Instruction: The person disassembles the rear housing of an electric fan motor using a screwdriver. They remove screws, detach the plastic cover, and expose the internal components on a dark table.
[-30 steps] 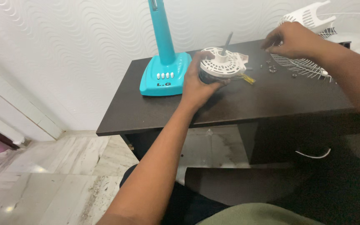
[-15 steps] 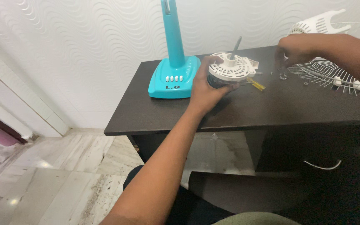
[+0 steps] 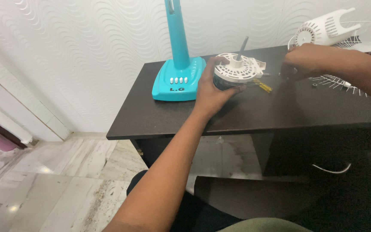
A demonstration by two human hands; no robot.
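My left hand (image 3: 211,92) grips a fan motor (image 3: 236,71) with a white vented plate on top and a grey shaft pointing up; it rests on the dark table (image 3: 254,109). My right hand (image 3: 303,60) is to the right of the motor, fingers pinched low over the tabletop where small screws lay; whether it holds one is hidden. A small nut (image 3: 314,85) lies just right of that hand. Yellow wires (image 3: 263,87) trail from the motor.
A turquoise fan stand (image 3: 178,64) with white buttons stands at the table's back left. A white wire fan guard (image 3: 340,81) and a white motor cover (image 3: 325,28) lie at the back right. A drawer with a handle (image 3: 331,169) sits below.
My right hand has come in from the fan guard toward the motor and dropped to the tabletop over the screws. My left hand has kept its hold on the motor.
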